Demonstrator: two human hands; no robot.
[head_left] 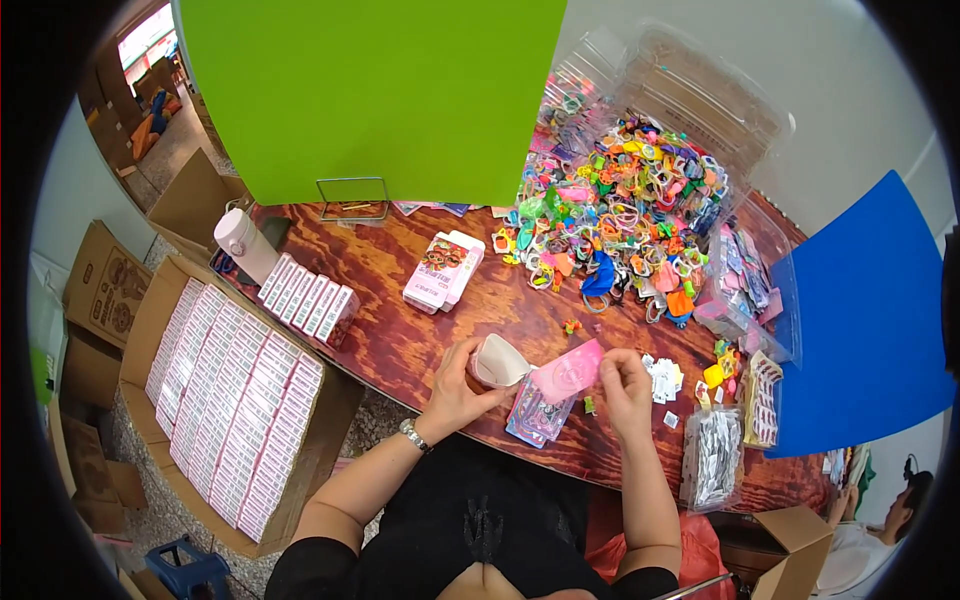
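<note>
Near the table's front edge, my left hand (458, 388) is closed around a small pinkish box (499, 361), whose open mouth and pale inside face up. My right hand (626, 388) pinches a pink card (567, 373) by its right edge, and the card's left end is close to the box's mouth. Below the card lies a stack of colourful printed cards (541, 414) on the table. Whether anything is inside the box, I cannot tell. Small white paper slips (664, 379) lie to the right of my right hand.
A heap of colourful small trinkets (625, 215) covers the back right. Pink boxes (445, 270) lie mid-table; a row of boxes (305, 297) and a bottle (246, 244) stand left. A filled carton (235, 400), a tub of silvery packets (713, 455) and a blue panel (860, 330) flank me.
</note>
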